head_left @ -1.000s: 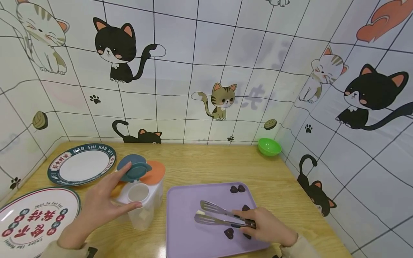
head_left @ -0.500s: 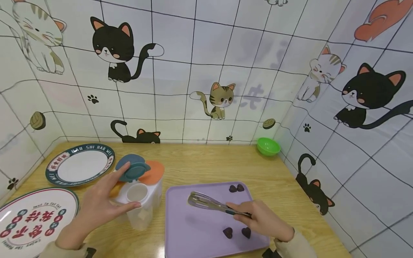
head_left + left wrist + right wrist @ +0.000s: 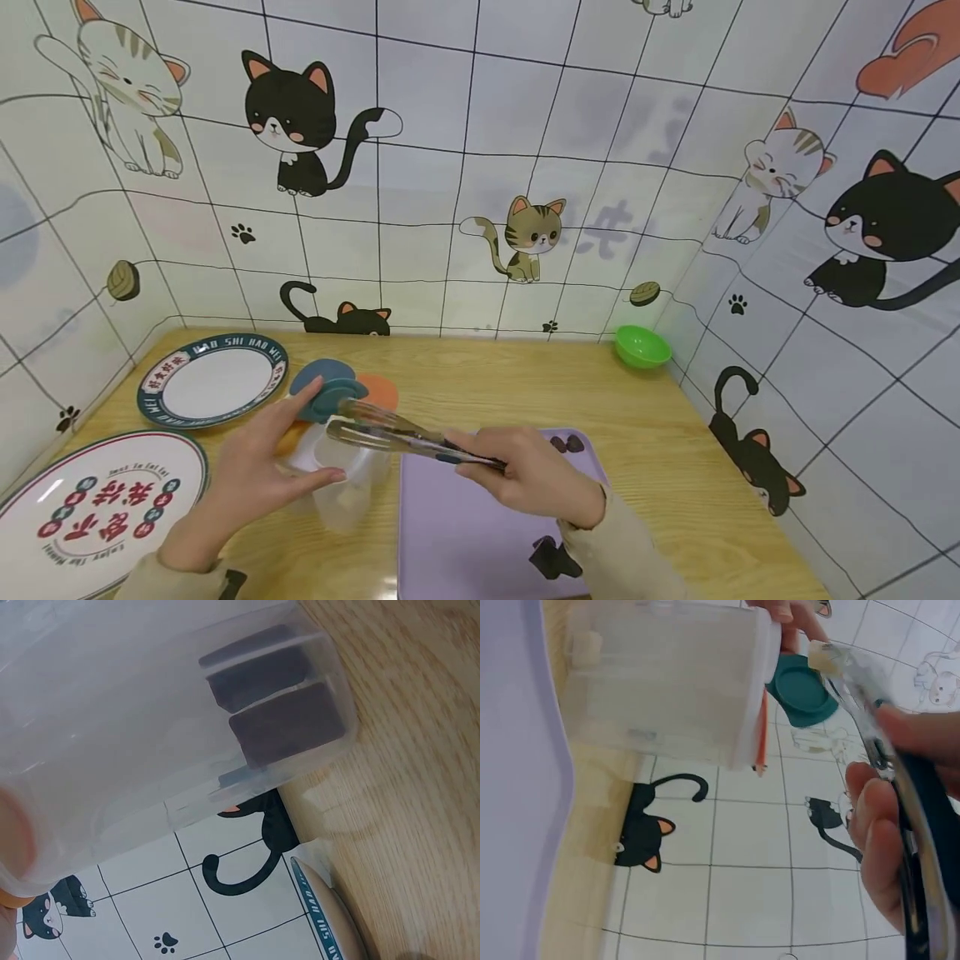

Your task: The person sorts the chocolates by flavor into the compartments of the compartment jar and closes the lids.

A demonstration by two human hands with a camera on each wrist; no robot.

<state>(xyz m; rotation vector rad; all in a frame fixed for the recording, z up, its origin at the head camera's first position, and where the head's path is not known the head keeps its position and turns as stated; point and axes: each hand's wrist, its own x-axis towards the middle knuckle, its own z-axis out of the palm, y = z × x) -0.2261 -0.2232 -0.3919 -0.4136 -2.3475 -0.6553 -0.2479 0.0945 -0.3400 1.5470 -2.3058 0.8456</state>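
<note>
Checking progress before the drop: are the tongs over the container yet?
Yes, the tongs held by the right hand reach over the container.

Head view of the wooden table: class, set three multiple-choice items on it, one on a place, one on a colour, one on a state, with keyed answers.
1. Where are the metal tongs' tips?
A. over the clear plastic container
B. in the green bowl
C. on the round plate

2. What colour is the flat tray?
A. red
B. purple
C. black

3. The container's teal lid is:
A. flipped open
B. shut
C. missing

Answers:
1 A, the metal tongs in the right hand reach above the clear plastic container.
2 B, the flat tray is purple.
3 A, the teal lid stands raised by the left hand.
</note>
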